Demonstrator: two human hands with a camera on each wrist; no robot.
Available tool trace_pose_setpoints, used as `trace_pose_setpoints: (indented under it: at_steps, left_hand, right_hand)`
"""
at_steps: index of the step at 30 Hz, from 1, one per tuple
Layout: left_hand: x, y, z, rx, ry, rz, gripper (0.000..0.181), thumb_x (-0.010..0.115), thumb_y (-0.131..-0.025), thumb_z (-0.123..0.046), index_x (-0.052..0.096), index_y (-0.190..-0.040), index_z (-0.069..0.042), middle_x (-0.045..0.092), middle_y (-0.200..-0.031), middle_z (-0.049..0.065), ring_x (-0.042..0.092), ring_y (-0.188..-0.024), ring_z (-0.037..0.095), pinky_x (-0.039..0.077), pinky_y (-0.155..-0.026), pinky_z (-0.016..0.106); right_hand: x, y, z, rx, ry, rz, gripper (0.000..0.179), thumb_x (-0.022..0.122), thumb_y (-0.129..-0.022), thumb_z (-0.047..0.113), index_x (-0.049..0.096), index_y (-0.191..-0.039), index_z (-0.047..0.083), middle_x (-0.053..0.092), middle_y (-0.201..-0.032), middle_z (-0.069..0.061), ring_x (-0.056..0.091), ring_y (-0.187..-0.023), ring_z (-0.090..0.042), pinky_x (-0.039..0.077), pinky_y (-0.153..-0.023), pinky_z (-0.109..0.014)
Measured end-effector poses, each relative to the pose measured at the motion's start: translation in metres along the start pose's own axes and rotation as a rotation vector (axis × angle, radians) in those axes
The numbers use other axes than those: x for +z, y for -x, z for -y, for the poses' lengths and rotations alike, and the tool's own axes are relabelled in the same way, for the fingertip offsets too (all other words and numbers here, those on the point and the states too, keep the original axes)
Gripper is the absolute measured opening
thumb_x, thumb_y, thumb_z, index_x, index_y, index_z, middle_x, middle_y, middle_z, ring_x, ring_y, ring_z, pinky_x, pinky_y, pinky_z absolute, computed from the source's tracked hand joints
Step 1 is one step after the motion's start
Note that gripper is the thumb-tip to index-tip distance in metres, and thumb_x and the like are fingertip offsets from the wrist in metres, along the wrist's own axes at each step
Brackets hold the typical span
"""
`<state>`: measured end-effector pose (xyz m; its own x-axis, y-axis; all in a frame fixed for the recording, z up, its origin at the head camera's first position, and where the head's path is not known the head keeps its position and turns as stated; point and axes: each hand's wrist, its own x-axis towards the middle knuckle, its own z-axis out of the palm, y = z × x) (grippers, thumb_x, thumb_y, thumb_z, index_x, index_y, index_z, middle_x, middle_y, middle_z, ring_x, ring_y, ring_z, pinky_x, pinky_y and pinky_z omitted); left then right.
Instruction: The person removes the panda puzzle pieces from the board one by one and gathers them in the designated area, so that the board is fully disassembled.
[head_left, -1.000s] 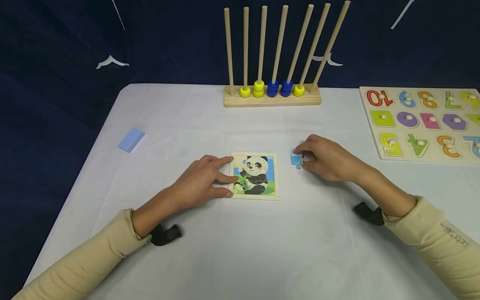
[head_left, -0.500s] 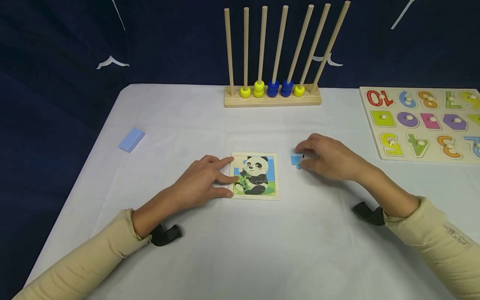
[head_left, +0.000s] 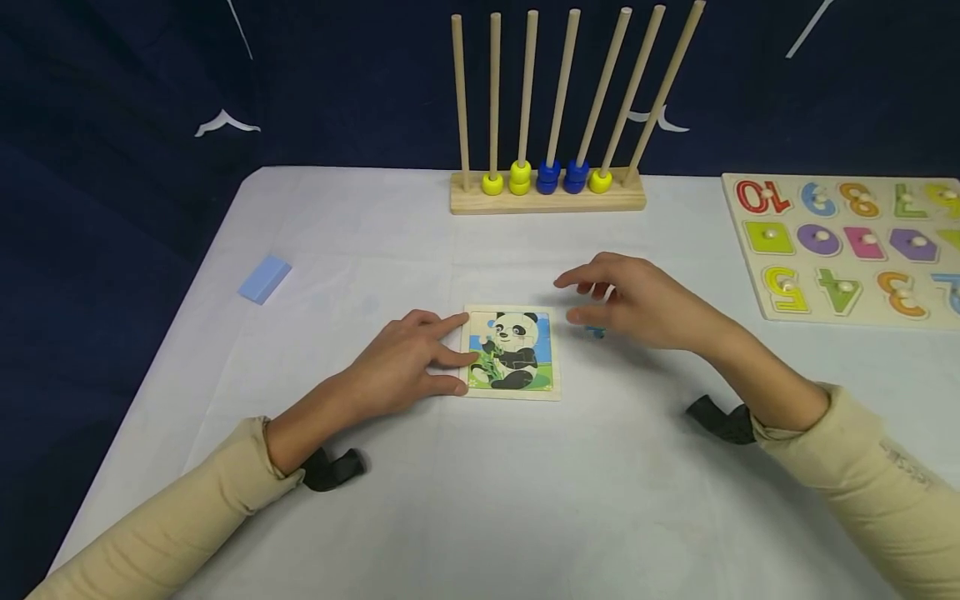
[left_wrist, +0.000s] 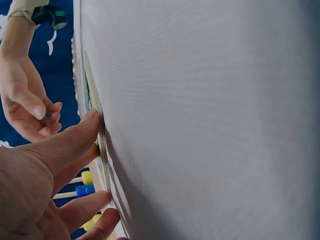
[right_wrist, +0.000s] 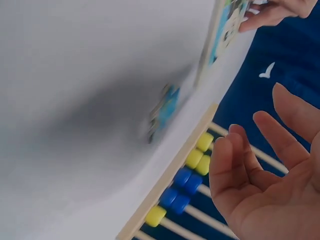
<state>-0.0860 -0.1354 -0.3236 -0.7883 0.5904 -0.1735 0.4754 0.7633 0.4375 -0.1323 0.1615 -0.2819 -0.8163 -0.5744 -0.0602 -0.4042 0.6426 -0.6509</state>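
The small blue puzzle piece [head_left: 595,332] lies flat on the white table [head_left: 480,500], just to the right of the panda puzzle board [head_left: 512,351] and apart from it. Directly above the piece hovers the right hand [head_left: 637,302], lifted clear of the cloth with fingers spread and relaxed, gripping nothing; the right wrist view shows the open palm with the piece [right_wrist: 164,111] loose on the table beyond it. The left hand [head_left: 408,362] rests flat against the board's left edge, fingers straight, fingertips [left_wrist: 92,120] pressed on the frame to steady it, holding nothing.

Further back stands a wooden rod rack [head_left: 547,190] with yellow and blue beads low on its rods, and a number peg board [head_left: 847,246] lies at the right edge. A light blue block [head_left: 264,279] sits well apart on the left.

The risk I see from here: the piece is thin and flat on the cloth, so a hurried pinch could skid it sideways or flip it. If the left hand eases off, any nudge against the board's right edge would likely shift it and perhaps jar the seated pieces.
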Motion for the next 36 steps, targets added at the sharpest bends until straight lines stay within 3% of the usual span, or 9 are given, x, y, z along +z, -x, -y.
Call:
trace_pose_setpoints:
  at_steps: [12,25,36]
  left_hand:
    - [0.0,-0.002,0.001,-0.004,-0.003,0.018,0.042,0.076,-0.087,-0.034,0.069,-0.127,-0.023,0.037,-0.155,0.009,0.041,-0.129,0.029,0.035,-0.1,0.053]
    - [0.0,-0.001,0.001,0.008,-0.002,0.007,0.041,0.077,-0.087,-0.034,0.07,-0.126,-0.023,0.038,-0.154,0.009,0.042,-0.129,0.03,0.035,-0.101,0.053]
    - [0.0,-0.001,0.003,0.018,-0.008,0.0,0.041,0.077,-0.086,-0.034,0.07,-0.125,-0.023,0.039,-0.154,0.01,0.042,-0.128,0.03,0.036,-0.1,0.053]
  right_hand:
    - [0.034,-0.027,0.019,-0.047,-0.041,0.075,0.039,0.078,-0.086,0.012,0.07,-0.123,0.005,0.059,-0.084,-0.002,0.05,-0.075,-0.019,0.041,-0.067,-0.036]
    - [0.053,-0.048,0.022,0.022,0.11,0.272,0.049,0.077,-0.086,0.01,0.063,-0.133,0.005,0.056,-0.09,-0.007,0.05,-0.081,-0.021,0.042,-0.069,-0.033]
    - [0.055,-0.047,0.02,-0.033,0.11,0.206,0.042,0.078,-0.083,0.004,0.069,-0.124,0.003,0.061,-0.1,-0.009,0.05,-0.089,-0.023,0.043,-0.078,-0.036]
